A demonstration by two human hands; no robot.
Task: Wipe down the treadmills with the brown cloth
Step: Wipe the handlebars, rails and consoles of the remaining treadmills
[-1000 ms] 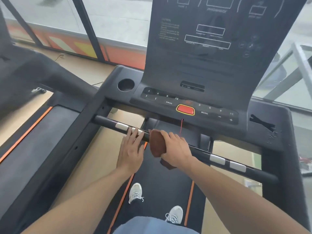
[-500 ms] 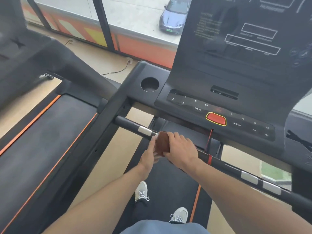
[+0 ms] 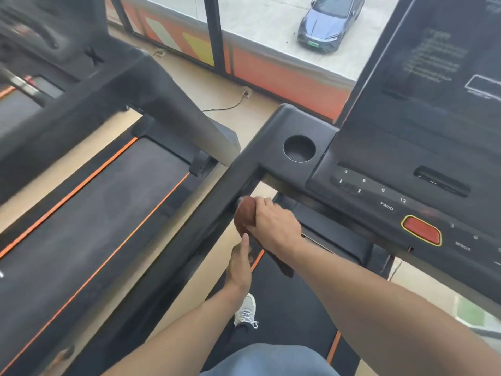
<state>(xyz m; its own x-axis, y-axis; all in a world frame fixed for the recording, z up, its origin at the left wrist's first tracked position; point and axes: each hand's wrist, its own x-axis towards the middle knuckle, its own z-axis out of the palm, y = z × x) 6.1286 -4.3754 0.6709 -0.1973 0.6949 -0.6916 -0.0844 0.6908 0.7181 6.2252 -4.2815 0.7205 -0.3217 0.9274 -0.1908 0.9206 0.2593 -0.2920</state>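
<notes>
Brown cloth [image 3: 244, 216] bunched over left end of crossbar, right where bar meets side rail [image 3: 189, 234] of the treadmill [image 3: 298, 123]; loose tail of cloth hangs below, toward the belt. Gripped by right hand [image 3: 273, 226], fingers [image 3: 264, 202] curled over cloth & bar, knuckles up. Left hand [image 3: 240, 263] just below cloth, edge-on to camera, one finger straight up w/ tip touching cloth's lower edge; rest of fingers hidden, can't tell how they lie.

Cup holder [image 3: 299, 148] above cloth, up & right. Red stop button [image 3: 421, 230] well right of cloth, on keypad strip; big dark screen [image 3: 433, 77] beyond that. White sneaker [image 3: 246, 310] on belt, well below cloth. 2nd treadmill [image 3: 95, 207] left of cloth, orange-edged belt, blurred console top left. Grey car [image 3: 326, 21] outside window, far above cloth.
</notes>
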